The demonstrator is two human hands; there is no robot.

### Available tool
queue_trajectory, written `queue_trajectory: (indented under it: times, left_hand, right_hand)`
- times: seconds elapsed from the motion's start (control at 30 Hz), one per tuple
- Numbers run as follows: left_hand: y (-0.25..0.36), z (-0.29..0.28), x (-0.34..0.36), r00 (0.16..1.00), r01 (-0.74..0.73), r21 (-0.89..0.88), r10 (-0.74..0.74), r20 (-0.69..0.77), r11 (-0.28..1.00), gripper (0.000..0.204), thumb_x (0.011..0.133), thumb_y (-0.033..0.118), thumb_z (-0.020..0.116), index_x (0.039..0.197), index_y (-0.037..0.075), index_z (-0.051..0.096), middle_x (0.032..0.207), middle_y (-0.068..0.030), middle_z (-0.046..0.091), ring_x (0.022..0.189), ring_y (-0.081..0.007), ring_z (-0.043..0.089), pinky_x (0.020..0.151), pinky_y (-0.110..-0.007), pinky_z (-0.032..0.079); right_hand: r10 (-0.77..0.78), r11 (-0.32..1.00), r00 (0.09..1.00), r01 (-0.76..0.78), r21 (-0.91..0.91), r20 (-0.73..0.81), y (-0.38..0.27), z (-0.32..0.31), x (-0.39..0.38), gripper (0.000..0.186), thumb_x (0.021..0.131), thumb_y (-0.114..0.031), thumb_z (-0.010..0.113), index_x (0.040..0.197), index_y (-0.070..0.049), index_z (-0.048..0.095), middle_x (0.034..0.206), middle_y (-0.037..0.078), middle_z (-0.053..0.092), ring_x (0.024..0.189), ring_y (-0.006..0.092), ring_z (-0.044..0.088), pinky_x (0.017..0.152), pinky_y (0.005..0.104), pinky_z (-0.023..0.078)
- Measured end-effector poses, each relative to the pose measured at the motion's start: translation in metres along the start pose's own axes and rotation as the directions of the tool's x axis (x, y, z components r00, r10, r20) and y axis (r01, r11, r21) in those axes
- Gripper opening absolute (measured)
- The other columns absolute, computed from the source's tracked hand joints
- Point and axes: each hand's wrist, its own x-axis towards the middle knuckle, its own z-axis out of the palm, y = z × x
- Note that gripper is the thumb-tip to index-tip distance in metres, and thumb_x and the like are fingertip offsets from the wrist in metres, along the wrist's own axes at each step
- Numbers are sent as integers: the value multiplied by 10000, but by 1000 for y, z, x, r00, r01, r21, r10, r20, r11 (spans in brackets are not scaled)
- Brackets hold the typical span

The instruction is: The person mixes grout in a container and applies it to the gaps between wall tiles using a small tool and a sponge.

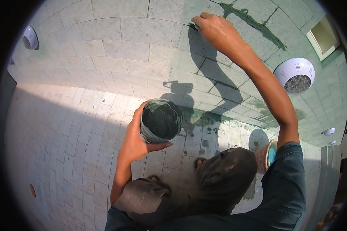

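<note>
My left hand (pixel 137 134) is wrapped round a round tub (pixel 149 133), its open top facing up. Inside the tub is dark green paste (pixel 164 121), some of it smeared over the rim. My right hand (pixel 212 27) is raised against the tiled wall (pixel 137 29), fingers curled together at a joint between tiles. A little dark green shows under its fingertips; whatever the fingers hold is hidden. To the right of that hand, a thick dark green streak of paste (pixel 254 25) runs along another joint.
A round white light fitting (pixel 295 73) sticks out of the wall beside my right forearm, and another light (pixel 30 37) at far left. A reddish bucket (pixel 263 158) stands near my right knee. The pale tiled floor (pixel 81 134) bears dark splashes along the wall's foot.
</note>
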Motion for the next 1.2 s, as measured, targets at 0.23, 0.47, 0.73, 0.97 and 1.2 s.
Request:
queue_trajectory:
  times: [0.23, 0.47, 0.73, 0.97, 1.2]
  left_hand:
    - [6, -2, -3, 1000, -8, -18, 8, -6, 1000, 1108, 534, 174, 956, 1453, 60, 347, 1311, -163, 571, 1239, -296, 549, 1035, -428, 444]
    - [10, -6, -6, 998, -47, -16, 46, -38, 999, 1100, 538, 167, 951, 1457, 83, 352, 1321, -148, 566, 1244, -293, 543, 1040, -429, 442]
    - [7, -6, -7, 996, -83, -7, 83, -42, 996, 1095, 533, 167, 949, 1456, 111, 363, 1355, -129, 537, 1261, -294, 529, 1049, -437, 444]
    - [2, -5, -5, 999, -29, 37, 30, -38, 999, 1106, 537, 192, 952, 1460, 106, 350, 1367, -151, 527, 1282, -311, 510, 1054, -447, 431]
    - [-16, -6, -1, 990, -20, 270, 57, -130, 963, 1081, 524, 190, 940, 1447, 140, 380, 1419, -164, 468, 1272, -379, 499, 1040, -469, 441]
  right_hand:
    - [-109, 994, 993, 109, -13, -43, -27, 12, 39, 353, 887, -3, 556, 1231, -54, 620, 1063, 161, 653, 986, 289, 661, 816, 379, 575]
    - [-249, 966, 943, 259, 16, -219, -4, 23, -14, 416, 846, 1, 564, 1258, -46, 593, 1013, 125, 602, 944, 276, 633, 715, 382, 571]
    - [-85, 996, 995, 85, 12, -54, 17, 18, -68, 442, 832, -21, 586, 1271, -81, 599, 895, 87, 557, 861, 254, 617, 644, 373, 558]
    - [84, 886, 994, -44, 462, -66, -5, -19, -78, 326, 880, -161, 665, 1200, -105, 651, 861, 79, 655, 682, 256, 636, 604, 369, 519]
    - [-189, 542, 980, 54, 839, 59, -75, -60, -101, 302, 866, -195, 700, 1149, -98, 663, 872, 127, 710, 681, 288, 669, 612, 353, 527]
